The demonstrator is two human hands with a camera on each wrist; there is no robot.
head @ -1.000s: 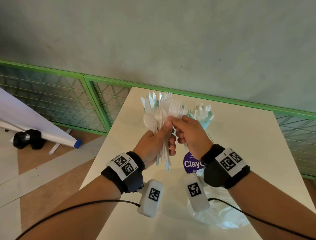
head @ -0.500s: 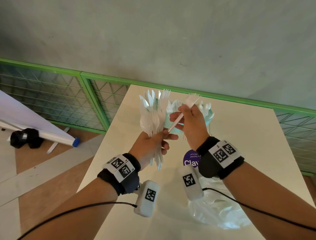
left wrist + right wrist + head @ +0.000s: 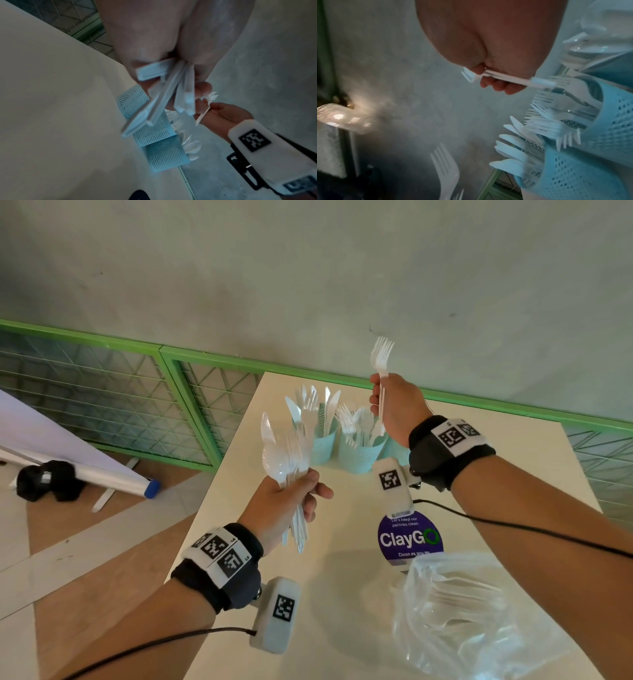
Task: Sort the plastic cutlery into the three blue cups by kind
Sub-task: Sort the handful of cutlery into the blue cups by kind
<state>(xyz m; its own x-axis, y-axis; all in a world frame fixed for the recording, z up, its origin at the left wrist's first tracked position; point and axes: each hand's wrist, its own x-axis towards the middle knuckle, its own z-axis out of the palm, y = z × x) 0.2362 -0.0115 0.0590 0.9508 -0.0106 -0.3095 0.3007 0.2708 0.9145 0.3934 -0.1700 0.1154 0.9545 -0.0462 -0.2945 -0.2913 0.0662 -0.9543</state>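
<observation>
My left hand grips a bundle of mixed white plastic cutlery upright over the table's left part; a spoon, forks and knives show in it. In the left wrist view their handles stick out below the fist. My right hand pinches a single white fork, tines up, above the three light blue mesh cups. The left cup holds knives, the middle cup holds forks. The third cup holds spoons and is mostly hidden behind my right wrist in the head view.
A crumpled clear plastic bag lies on the white table at the near right, behind it a round purple ClayGo sticker. A green mesh railing runs behind the table. A rolled banner lies on the floor at left.
My right hand has pulled one fork out of the bundle and carried it up and to the right, over the cups. The left hand with the bundle has dropped back to the left.
</observation>
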